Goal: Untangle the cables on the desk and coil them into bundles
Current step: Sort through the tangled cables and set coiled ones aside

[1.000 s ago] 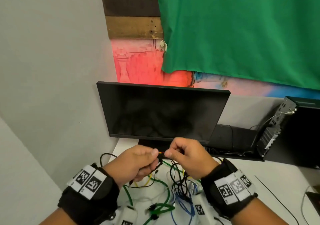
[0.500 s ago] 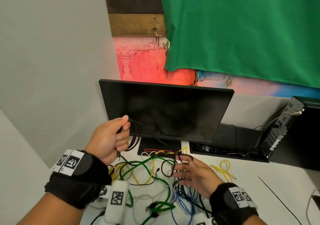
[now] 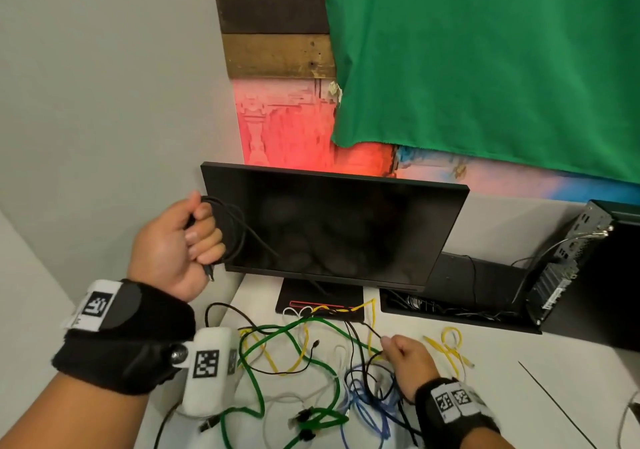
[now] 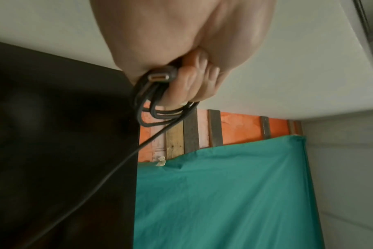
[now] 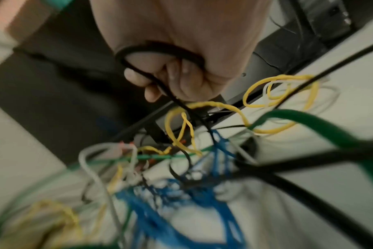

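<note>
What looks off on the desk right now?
A tangle of green, yellow, blue, white and black cables still sprawls across the desk, draping over the monitor base. The left hand holds black loops; the right hand grips another black strand.

Black cable (image 3: 231, 227) w/ orange-lined plug (image 4: 158, 77). On the white desk (image 3: 485, 389): green cable (image 3: 258, 372), yellow cable (image 3: 301, 344), blue cable (image 3: 360, 410), white cable (image 3: 298, 396), plus a separate yellow bundle (image 3: 450, 344). Monitor (image 3: 339, 223) is black, screen dark; its base (image 3: 320, 301) is black w/ a red outline strip. Wrist straps (image 3: 121, 338) black, w/ white tags carrying black-and-white square code patterns. Behind: green cloth (image 3: 485, 61), wood planks (image 3: 277, 29) dark brown and tan, red-pink painted wall (image 3: 284, 126), grey wall (image 3: 104, 102) at left. Black computer case (image 3: 616, 275).
</note>
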Action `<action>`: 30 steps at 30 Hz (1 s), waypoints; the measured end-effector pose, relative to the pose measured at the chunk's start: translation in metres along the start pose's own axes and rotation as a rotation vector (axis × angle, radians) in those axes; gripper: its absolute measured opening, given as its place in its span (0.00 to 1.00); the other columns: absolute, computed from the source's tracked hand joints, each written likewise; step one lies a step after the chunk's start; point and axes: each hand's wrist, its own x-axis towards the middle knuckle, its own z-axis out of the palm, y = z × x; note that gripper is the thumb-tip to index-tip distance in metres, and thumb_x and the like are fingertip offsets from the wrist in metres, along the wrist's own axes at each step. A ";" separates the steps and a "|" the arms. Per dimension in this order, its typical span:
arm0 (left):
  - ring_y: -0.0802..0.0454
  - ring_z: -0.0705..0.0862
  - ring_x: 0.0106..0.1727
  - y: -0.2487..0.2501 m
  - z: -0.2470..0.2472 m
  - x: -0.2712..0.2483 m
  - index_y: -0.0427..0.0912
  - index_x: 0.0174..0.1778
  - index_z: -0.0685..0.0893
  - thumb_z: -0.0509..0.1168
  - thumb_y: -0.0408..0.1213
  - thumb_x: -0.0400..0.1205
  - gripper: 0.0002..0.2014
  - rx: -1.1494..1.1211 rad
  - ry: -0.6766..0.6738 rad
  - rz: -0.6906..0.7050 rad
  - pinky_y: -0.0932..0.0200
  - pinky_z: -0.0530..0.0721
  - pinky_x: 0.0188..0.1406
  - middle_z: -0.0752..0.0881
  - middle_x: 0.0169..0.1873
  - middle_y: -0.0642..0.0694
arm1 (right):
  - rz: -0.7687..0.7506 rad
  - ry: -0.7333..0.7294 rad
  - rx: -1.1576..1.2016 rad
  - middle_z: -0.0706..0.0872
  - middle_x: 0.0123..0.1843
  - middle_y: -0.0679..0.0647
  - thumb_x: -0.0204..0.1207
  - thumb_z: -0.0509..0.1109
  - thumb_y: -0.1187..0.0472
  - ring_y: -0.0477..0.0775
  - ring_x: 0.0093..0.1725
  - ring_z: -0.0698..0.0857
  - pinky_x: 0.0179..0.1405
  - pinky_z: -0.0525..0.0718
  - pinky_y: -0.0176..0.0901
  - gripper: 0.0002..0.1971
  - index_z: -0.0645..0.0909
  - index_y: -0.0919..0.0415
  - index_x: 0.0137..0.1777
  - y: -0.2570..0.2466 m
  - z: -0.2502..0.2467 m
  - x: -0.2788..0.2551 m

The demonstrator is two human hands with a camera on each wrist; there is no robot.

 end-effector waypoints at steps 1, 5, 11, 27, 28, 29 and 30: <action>0.56 0.50 0.19 0.000 0.003 -0.001 0.47 0.27 0.72 0.53 0.44 0.87 0.21 0.009 -0.009 0.008 0.65 0.55 0.13 0.63 0.13 0.56 | 0.006 -0.025 -0.048 0.78 0.26 0.46 0.87 0.64 0.52 0.46 0.30 0.78 0.38 0.78 0.43 0.21 0.77 0.54 0.29 0.008 0.004 0.001; 0.57 0.52 0.17 -0.013 0.013 -0.005 0.46 0.26 0.73 0.54 0.44 0.88 0.22 0.064 -0.035 -0.016 0.63 0.54 0.14 0.63 0.14 0.54 | 0.042 -0.167 -0.286 0.85 0.37 0.47 0.88 0.59 0.46 0.48 0.42 0.84 0.43 0.77 0.41 0.19 0.81 0.52 0.38 0.016 0.015 0.007; 0.57 0.60 0.16 -0.029 0.010 -0.011 0.45 0.28 0.76 0.56 0.45 0.88 0.21 0.234 -0.052 -0.083 0.65 0.62 0.12 0.64 0.17 0.52 | 0.073 0.080 -0.479 0.88 0.59 0.55 0.80 0.66 0.49 0.59 0.60 0.86 0.57 0.81 0.46 0.15 0.83 0.53 0.63 -0.047 -0.035 0.018; 0.58 0.60 0.14 -0.054 0.019 -0.029 0.42 0.31 0.78 0.62 0.47 0.81 0.15 0.219 -0.207 -0.262 0.66 0.60 0.14 0.65 0.17 0.50 | -0.267 0.336 0.429 0.87 0.32 0.51 0.83 0.70 0.57 0.46 0.24 0.81 0.26 0.79 0.37 0.08 0.79 0.51 0.41 -0.120 -0.011 -0.002; 0.58 0.61 0.14 -0.060 0.021 -0.032 0.41 0.32 0.78 0.63 0.47 0.82 0.16 0.218 -0.251 -0.273 0.66 0.62 0.14 0.66 0.17 0.50 | -0.266 0.340 0.333 0.86 0.32 0.51 0.83 0.70 0.56 0.46 0.27 0.82 0.30 0.79 0.39 0.08 0.79 0.52 0.41 -0.124 -0.011 0.000; 0.57 0.62 0.15 -0.067 0.024 -0.034 0.41 0.33 0.78 0.63 0.47 0.83 0.16 0.218 -0.290 -0.266 0.65 0.65 0.15 0.67 0.18 0.49 | -0.251 0.255 0.199 0.86 0.33 0.50 0.83 0.69 0.55 0.46 0.31 0.82 0.34 0.79 0.41 0.09 0.79 0.54 0.41 -0.128 -0.008 -0.002; 0.56 0.65 0.15 -0.073 0.027 -0.035 0.42 0.34 0.79 0.63 0.48 0.83 0.16 0.236 -0.315 -0.239 0.64 0.67 0.16 0.70 0.18 0.47 | -0.233 0.101 0.033 0.86 0.36 0.49 0.84 0.68 0.54 0.46 0.35 0.83 0.38 0.79 0.42 0.11 0.79 0.55 0.40 -0.130 -0.003 -0.008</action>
